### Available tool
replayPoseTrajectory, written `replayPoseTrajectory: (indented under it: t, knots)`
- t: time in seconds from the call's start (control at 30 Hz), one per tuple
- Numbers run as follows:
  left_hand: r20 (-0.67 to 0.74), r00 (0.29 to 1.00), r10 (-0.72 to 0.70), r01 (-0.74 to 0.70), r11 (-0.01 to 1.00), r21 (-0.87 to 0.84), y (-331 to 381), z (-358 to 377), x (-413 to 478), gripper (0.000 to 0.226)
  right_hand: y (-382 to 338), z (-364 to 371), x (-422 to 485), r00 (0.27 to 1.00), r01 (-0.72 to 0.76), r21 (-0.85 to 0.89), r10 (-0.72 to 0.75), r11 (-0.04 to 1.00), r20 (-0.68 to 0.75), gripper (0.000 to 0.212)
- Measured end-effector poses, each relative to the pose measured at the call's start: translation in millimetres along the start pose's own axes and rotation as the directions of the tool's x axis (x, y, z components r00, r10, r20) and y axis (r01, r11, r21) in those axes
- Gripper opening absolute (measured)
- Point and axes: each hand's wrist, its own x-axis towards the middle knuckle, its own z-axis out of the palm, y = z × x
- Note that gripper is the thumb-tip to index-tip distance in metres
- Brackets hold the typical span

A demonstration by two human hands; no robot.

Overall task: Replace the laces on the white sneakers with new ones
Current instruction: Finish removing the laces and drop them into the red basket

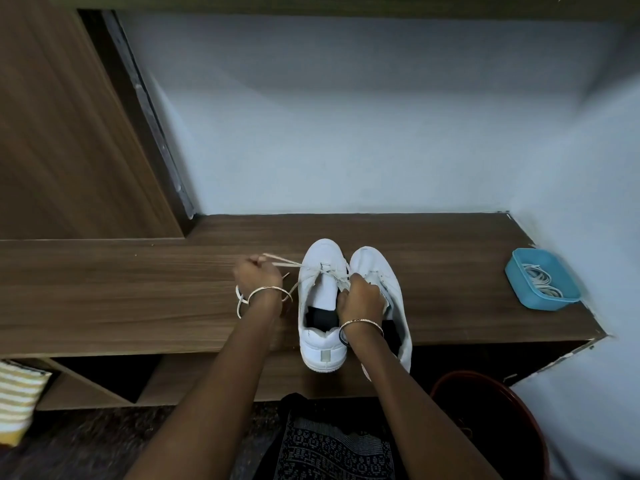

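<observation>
White leather sneakers (323, 252) stand centre frame on the brown wooden shelf (138, 299), lengthwise up-frame, toes at top. Left hand (256, 271) grips their cream flat lace (287, 262), drawn leftward; right hand (360, 297) clutches one sneaker's eyelet flap.

Home interior: wood-laminate ledge (104, 296) in pale wall (346, 133) alcove; wardrobe panel (52, 133) 10 o'clock — striped cushion (17, 400) 8 o'clock, red bucket (485, 410) 5 o'clock.

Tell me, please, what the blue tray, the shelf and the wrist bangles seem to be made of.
Blue tray: likely plastic; smooth, uniform colour, rounded moulded corners.
Shelf: wood-look laminate or veneer, matt; streaky grain, pale chipped edge on the right.
Bangles: probably metal; thin, with bright glints.
</observation>
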Motion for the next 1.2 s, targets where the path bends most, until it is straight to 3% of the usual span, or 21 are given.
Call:
replayPoseTrajectory:
  t: [0.03, 0.1, 0.13, 0.2, 0.27, 0.3, 0.4, 0.5, 0.6, 0.7, 0.83, 0.87, 0.93, 1.0, 1.07, 1.13, 1.2]
  knots:
    - [-0.021, 0.992, -0.127, 0.126, 0.992, -0.02, -3, -4, 3, 0.016, 0, 0, 0, 1.0, 0.001, -0.006, -0.001, 1.0, 0.0, 0.022]
    - [-0.032, 0.984, -0.174, 0.177, 0.977, 0.122, -6, -10, -2, 0.017, 0, -1, 0, 1.0, 0.003, -0.008, -0.003, 1.0, -0.005, 0.021]
    - [-0.031, 0.995, -0.096, 0.101, 0.971, 0.218, -6, -11, -6, 0.017, 0, -1, 0, 1.0, 0.002, -0.013, -0.002, 1.0, -0.005, 0.021]
    - [0.045, 0.976, 0.212, -0.215, 0.916, 0.337, -2, -12, -14, 0.018, 0, -1, 0, 1.0, -0.001, -0.018, 0.001, 1.0, -0.002, 0.021]
    - [0.235, 0.821, 0.52, -0.57, 0.748, 0.339, 2, -6, -20, 0.02, 0, -1, -1, 1.0, -0.002, -0.014, 0.002, 1.0, -0.006, 0.021]
    - [0.33, 0.739, 0.588, -0.674, 0.662, 0.328, 6, -1, -22, 0.021, 0, -1, -1, 1.0, -0.004, -0.01, 0.004, 1.0, -0.006, 0.02]
    - [0.58, 0.604, 0.547, -0.797, 0.419, 0.435, 18, 12, -33, 0.017, 0, -2, -1, 1.0, -0.013, 0.013, 0.013, 1.0, -0.008, 0.021]
    - [0.677, 0.547, 0.491, -0.83, 0.213, 0.516, 14, 21, -37, 0.022, -1, -2, -1, 1.0, -0.022, 0.024, 0.023, 0.999, -0.003, 0.02]
    - [0.665, 0.541, 0.515, -0.811, 0.11, 0.574, 9, 22, -37, 0.007, 0, -2, 0, 1.0, -0.025, 0.032, 0.025, 0.999, 0.002, 0.019]
    - [0.66, 0.533, 0.53, -0.805, 0.077, 0.589, 6, 26, -34, 0.012, 1, -2, -1, 1.0, -0.011, 0.031, 0.011, 0.999, -0.002, 0.019]
    - [0.574, 0.536, 0.619, -0.789, 0.128, 0.6, 4, 28, -36, 0.012, 0, -2, -1, 1.0, -0.014, 0.036, 0.014, 0.999, -0.003, 0.02]
    - [0.538, 0.57, 0.621, -0.78, 0.202, 0.592, 5, 27, -38, 0.009, 1, -2, -1, 1.0, -0.017, 0.039, 0.017, 0.999, 0.0, 0.02]
    - [0.412, 0.713, 0.567, -0.684, 0.435, 0.586, 5, 25, -37, 0.01, 1, -2, 0, 1.0, -0.022, 0.04, 0.022, 0.999, 0.01, 0.021]
    - [0.255, 0.869, 0.424, -0.491, 0.675, 0.551, 6, 16, -30, 0.014, 2, -2, 0, 1.0, -0.021, 0.027, 0.02, 0.999, 0.019, 0.022]
    - [0.11, 0.96, 0.257, -0.279, 0.863, 0.421, -2, 6, -18, 0.016, 3, -2, 1, 1.0, -0.011, 0.014, 0.011, 1.0, 0.017, 0.024]
    - [0.034, 0.998, 0.051, -0.058, 0.969, 0.24, -14, -5, -7, 0.016, 3, -3, 0, 1.0, -0.004, 0.003, 0.004, 1.0, 0.02, 0.024]
    - [0.02, 0.994, -0.109, 0.104, 0.979, 0.176, -22, -12, -4, 0.015, 4, -4, 1, 1.0, -0.004, -0.008, 0.004, 1.0, 0.022, 0.024]
